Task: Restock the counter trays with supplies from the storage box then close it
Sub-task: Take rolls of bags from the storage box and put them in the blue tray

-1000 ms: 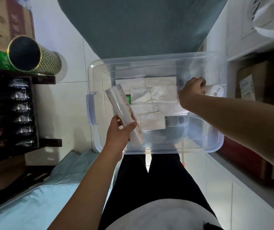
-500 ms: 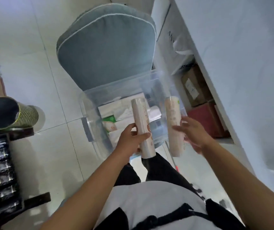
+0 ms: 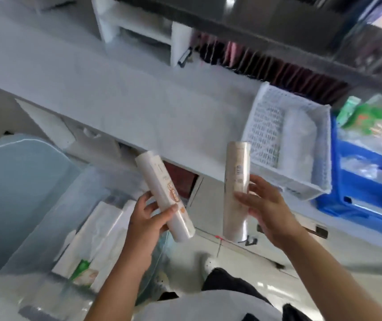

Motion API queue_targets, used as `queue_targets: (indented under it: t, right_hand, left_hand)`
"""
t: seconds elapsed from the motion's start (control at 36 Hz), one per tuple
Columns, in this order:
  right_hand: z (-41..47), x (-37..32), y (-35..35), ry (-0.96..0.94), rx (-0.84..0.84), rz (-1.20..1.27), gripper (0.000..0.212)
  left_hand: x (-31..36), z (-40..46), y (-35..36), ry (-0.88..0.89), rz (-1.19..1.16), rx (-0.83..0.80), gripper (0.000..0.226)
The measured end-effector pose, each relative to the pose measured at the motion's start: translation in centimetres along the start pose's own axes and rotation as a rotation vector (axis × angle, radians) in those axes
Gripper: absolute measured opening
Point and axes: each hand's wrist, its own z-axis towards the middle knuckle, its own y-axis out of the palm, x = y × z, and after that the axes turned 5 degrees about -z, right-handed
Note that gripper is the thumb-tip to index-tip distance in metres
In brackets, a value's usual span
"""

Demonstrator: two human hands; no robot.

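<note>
My left hand grips a white wrapped roll that tilts up to the left. In my right hand a second, paler roll stands nearly upright. Both rolls hang in the air in front of the white counter. To the right of them a white mesh tray sits on the counter with a white packet inside. The clear storage box stands open at lower left on the floor, with white packs in it. The picture is motion-blurred.
A blue tray with clear and green packets sits right of the mesh tray. A grey-blue cushioned seat is at the left behind the box. A white shelf unit and dark hanging items stand at the counter's back.
I have lifted both rolls out of the storage box and turned from the box toward the counter. The trays have come into view on the right.
</note>
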Motion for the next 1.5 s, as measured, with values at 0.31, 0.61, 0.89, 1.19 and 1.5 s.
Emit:
queue_targets:
  t: [0.31,0.61,0.89,1.19,1.5]
  right_hand:
    - [-4.3,0.8,-17.4,-0.179,0.208,0.125,0.041]
    - [-8.8,3.9,-36.8,-0.293,0.394,0.003,0.049]
    - [-2.6,2.7,-42.3,-0.303,0.332,-0.998,0.060]
    - [3.7,5.7,-42.0,-0.134,0.027,-1.519,0.063]
    - [4.4,7.4,-40.9,0.029,0.108,-1.545,0.058]
  left_hand:
    - [-2.0,-0.8,16.5,0.108,0.228,-0.294,0.088]
    - [-5.9,-2.9,33.3,0.180,0.334,-0.442,0.070]
    - [-6.1,-3.4,37.5,0.190,0.389,-0.457,0.067]
    - [-4.3,-0.7,38.8,0.132,0.382,-0.443,0.069]
    - [-3.0,2.6,40.2,0.116,0.492,-0.511,0.064]
